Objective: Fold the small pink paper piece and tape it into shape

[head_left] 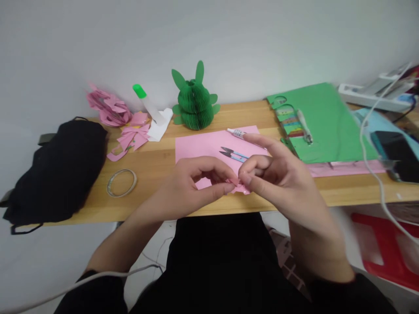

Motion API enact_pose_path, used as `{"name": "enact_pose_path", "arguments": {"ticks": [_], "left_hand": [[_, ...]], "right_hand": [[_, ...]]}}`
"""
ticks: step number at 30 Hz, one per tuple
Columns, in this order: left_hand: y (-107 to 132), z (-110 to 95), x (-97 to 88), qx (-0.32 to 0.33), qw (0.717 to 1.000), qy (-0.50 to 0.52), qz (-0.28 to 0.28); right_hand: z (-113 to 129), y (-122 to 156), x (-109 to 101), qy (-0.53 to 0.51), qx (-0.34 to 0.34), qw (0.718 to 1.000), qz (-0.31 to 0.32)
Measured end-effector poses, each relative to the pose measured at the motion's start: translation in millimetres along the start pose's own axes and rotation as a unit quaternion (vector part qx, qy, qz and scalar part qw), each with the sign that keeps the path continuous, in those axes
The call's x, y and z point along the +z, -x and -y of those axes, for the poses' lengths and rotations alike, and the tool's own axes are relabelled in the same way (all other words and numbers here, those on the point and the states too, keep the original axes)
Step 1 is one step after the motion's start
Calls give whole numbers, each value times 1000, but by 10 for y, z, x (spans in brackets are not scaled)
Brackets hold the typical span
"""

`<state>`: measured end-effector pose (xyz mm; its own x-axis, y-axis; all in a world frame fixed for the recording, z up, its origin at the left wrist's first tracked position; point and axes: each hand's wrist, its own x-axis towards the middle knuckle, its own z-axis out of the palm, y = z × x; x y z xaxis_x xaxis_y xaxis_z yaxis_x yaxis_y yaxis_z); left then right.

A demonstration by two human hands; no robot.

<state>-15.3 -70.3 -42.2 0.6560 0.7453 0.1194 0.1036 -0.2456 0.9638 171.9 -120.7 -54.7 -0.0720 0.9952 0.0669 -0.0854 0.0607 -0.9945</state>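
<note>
Between my two hands is a small crumpled piece of pink paper [241,189], held above the table's front edge. My left hand [203,183] pinches its left side between thumb and fingers. On the other side, the thumb and index finger of my right hand [275,172] grip the same piece; its exact shape is partly covered by fingertips. Just beyond lie thread snips [234,154] with blue handles, resting on a pink sheet [196,146]. A white tube [236,133] with a narrow tip lies farther back on that sheet.
A green honeycomb-paper figure [195,107] stands by the wall. Leftward are a glue bottle [149,104], pink scraps [134,137], a tape roll [121,182] and a black bag [59,170]. Rightward are green sheets [330,126], a phone [399,152] and a white cable [363,135].
</note>
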Motion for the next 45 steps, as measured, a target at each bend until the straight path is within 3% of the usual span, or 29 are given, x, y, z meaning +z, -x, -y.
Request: {"name": "enact_pose_path", "arguments": {"ticks": [2,8,14,18,26,33,45], "left_hand": [[-1,-14,10,-12,1000,23,-10],[22,-46,27,-20,996,62,-53],[60,-89,77,13,995,-8,-104],[84,-144,103,67,987,-69,-129],[131,-221,121,108,973,-150,-135],[174,-198,121,151,958,-197,-142],[184,-214,185,141,956,-196,-166]], "right_hand": [[15,23,-2,9,-20,999,-23],[79,207,10,46,-117,976,-178],[141,381,80,101,-82,984,-123],[159,390,117,151,-88,977,-124],[185,379,160,238,-116,957,-119],[197,364,162,247,-117,953,-128],[207,365,143,249,-115,953,-126]]}}
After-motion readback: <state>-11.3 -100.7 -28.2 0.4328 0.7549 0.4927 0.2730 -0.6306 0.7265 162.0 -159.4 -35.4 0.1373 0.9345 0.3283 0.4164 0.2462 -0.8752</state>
